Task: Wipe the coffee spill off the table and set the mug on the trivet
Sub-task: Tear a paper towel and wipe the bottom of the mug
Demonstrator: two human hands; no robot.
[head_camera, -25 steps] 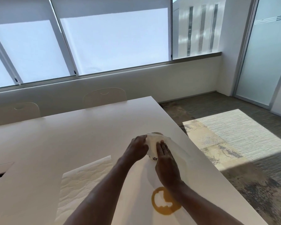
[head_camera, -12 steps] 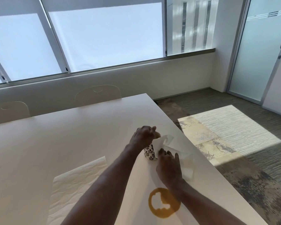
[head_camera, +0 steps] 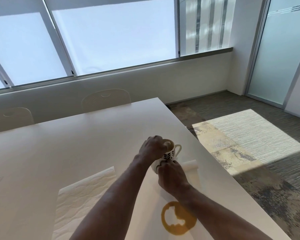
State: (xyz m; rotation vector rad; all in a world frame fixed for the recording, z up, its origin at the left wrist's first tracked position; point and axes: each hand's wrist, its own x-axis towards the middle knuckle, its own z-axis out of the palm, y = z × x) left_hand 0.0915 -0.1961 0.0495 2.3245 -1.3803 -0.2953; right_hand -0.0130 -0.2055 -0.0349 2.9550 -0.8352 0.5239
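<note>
A white mug (head_camera: 170, 154) with a dark leaf pattern stands near the table's right edge, its handle pointing right. My left hand (head_camera: 151, 148) grips its rim from above. My right hand (head_camera: 171, 176) sits just in front of the mug, fingers curled, pinching a white paper towel (head_camera: 191, 168) against the mug's lower side. The rest of the towel trails to the right on the table, its far end curled up. A brown ring-shaped coffee spill (head_camera: 178, 219) lies on the table near me, beside my right forearm. A white textured mat (head_camera: 84, 196) lies flat to the left.
The white table (head_camera: 76, 144) ends in a long right edge close to the mug, with carpeted floor (head_camera: 249, 153) beyond. Two pale chairs (head_camera: 106, 99) stand at the far side under the windows. A frosted glass door (head_camera: 282, 49) is at the right.
The paper towel that covered the mug has come down to its lower side, so the rim and handle now show. My left hand has shifted onto the rim.
</note>
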